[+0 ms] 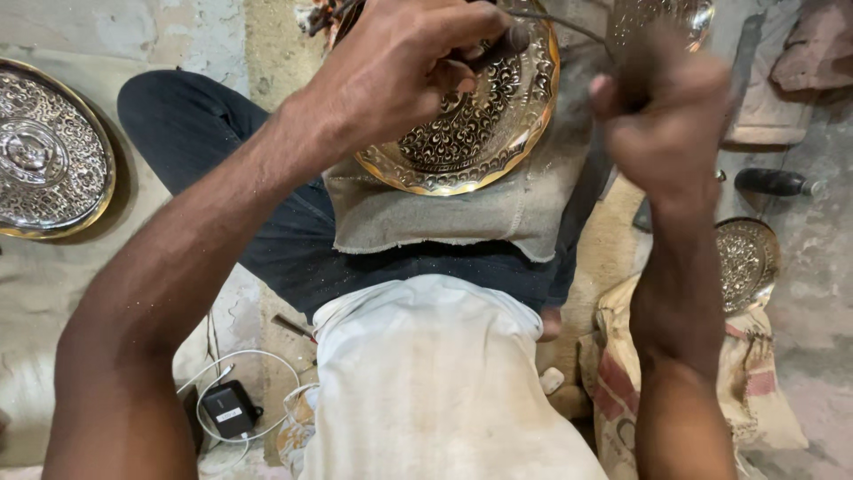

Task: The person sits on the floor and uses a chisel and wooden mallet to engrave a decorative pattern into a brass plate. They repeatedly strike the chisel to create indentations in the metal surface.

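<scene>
Brass plate (pixel 471 124), round and covered in raised floral pattern with a bright gold rim, lies tilted on a piece of grey cloth (pixel 444 218) spread over the person's lap, far of the white shirt (pixel 435 382) and slightly left of the middle of the head view. It sits directly under the left hand (pixel 400 67), which comes in from the near left along a long forearm and rests on the plate's far-left part. That hand is curled tight, thumb and fingers pinched around a thin dark tool (pixel 493 46) whose long axis runs left to right and a little far, its tip pointing down toward the patterned face. Whether the tip touches the metal I cannot tell; the fingers hide it.

The right hand (pixel 666 116) is raised to the right of the plate, apart from it, and blurred. It is closed in a fist around a handle; the thing it grips is too smeared to name. The left hand is clearly the nearer one to the plate.

Around them: a large silver and gold tray (pixel 49 151) on the floor at far left, a smaller embossed dish (pixel 746 262) at right on a sack (pixel 755 382), a dark bottle (pixel 773 182) beyond it, and a black charger with white cable (pixel 229 409) near left.
</scene>
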A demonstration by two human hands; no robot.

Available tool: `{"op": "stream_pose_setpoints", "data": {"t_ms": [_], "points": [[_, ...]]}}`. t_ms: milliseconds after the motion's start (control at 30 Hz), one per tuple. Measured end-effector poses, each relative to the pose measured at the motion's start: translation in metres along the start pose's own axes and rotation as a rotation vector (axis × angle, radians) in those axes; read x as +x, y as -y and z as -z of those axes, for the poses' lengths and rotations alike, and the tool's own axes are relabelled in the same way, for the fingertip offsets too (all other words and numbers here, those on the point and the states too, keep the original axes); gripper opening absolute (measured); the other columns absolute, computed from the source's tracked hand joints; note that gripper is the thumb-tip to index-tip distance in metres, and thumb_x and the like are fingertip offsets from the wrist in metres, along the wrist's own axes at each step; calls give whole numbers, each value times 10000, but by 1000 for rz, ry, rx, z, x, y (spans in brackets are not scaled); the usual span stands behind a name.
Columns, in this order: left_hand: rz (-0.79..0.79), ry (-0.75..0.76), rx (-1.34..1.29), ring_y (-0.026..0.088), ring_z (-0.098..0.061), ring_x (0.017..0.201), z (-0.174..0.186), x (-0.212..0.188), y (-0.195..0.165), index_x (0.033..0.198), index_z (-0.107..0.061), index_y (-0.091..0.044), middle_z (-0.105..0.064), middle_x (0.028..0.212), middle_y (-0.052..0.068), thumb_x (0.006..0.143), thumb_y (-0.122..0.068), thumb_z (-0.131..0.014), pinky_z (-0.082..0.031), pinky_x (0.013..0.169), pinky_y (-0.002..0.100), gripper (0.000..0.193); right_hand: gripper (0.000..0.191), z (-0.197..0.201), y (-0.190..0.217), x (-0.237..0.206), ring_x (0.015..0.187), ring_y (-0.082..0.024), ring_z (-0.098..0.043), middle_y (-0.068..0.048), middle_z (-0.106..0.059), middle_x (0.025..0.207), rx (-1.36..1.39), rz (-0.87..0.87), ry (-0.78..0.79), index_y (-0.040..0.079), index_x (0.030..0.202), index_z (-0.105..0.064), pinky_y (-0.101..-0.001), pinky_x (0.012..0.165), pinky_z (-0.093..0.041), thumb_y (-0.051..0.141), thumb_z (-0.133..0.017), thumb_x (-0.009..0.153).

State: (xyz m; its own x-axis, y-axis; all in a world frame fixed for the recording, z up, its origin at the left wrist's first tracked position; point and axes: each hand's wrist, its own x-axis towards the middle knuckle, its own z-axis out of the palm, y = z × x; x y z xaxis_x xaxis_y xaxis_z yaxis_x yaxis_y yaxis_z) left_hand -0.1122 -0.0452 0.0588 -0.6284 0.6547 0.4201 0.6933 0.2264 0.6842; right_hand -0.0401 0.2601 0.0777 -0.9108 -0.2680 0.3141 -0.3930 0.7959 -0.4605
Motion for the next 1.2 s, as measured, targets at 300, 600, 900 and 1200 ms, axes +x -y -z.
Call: {"op": "stream_pose_setpoints", "data": {"t_ms": [300,600,900,1200], "points": [[-52,-112,-9,201,-736,988,13,-22,12,1243,-663,-2,-724,1090,102,959,30,-723,-636,848,322,292,269,-13,28,18,729,-265,-666,-137,-633,823,-122,108,-121,-31,1037,-636,-376,683,-508,-84,-644,774],[-22,-115,-3,221,-737,998,24,-38,27,1280,-647,9,-732,1104,122,1006,14,-714,-625,844,348,282,256,-34,47,25,583,-242,-560,-59,-589,760,70,-139,-17,3,1100,-646,-373,550,-469,-77,-751,880],[22,-91,-49,234,-750,982,36,-46,29,1336,-664,-8,-745,1094,135,1038,27,-698,-622,819,355,302,347,-24,60,42,596,-218,-602,-107,-613,769,-174,0,56,-9,1097,-685,-383,563,-491,-125,-720,773],[6,-102,-56,227,-758,996,43,-49,33,1360,-666,-12,-749,1172,143,990,59,-668,-638,818,330,377,253,-44,78,37,766,-183,-659,-59,-647,932,467,-232,-152,-29,1099,-580,-326,701,-566,-71,-792,967]]}}
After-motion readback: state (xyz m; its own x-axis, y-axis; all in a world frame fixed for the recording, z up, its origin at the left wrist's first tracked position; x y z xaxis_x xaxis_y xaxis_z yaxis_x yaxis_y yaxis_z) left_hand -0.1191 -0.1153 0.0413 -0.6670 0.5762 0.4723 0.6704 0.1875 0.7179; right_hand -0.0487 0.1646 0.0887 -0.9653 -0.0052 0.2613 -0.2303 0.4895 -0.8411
